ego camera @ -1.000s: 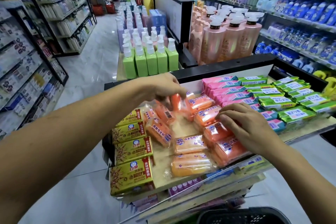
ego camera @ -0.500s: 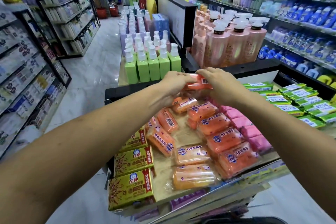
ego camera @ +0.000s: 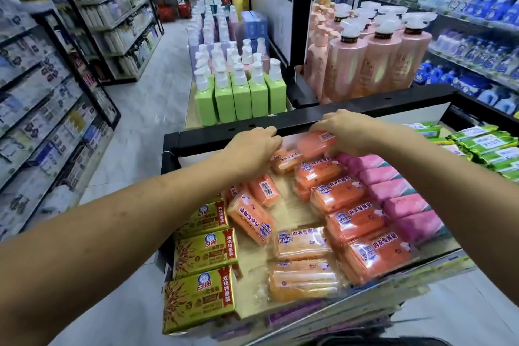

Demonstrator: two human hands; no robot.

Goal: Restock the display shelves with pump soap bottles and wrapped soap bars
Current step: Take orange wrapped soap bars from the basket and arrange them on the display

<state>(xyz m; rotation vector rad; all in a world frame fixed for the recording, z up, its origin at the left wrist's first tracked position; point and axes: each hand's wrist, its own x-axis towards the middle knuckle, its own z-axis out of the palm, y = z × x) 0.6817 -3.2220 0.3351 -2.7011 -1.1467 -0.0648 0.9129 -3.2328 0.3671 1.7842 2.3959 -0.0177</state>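
Right now, gripping an orange soap bar [ego camera: 316, 144] in the right hand [ego camera: 354, 132], fingers curled over its top and far end, barcode facing up. Held tilted just above the back row of the display shelf [ego camera: 286, 205], close to the black rear rail [ego camera: 280, 121]. With the left hand [ego camera: 252, 150], reaching to the clear wrapper tail at the bar's other end, fingers bunched together; hard to tell whether pinching the film or only touching it. Below, more orange wrapped bars [ego camera: 354, 222] lying in a column toward the front edge, paler orange ones [ego camera: 302, 243] beside them, yellow boxed soap [ego camera: 205, 253] on the left, pink bars [ego camera: 401, 194] on the right. Beyond the rail, green pump bottles [ego camera: 241, 98] standing in a row, tall pink pump bottles [ego camera: 379, 62] to their right.
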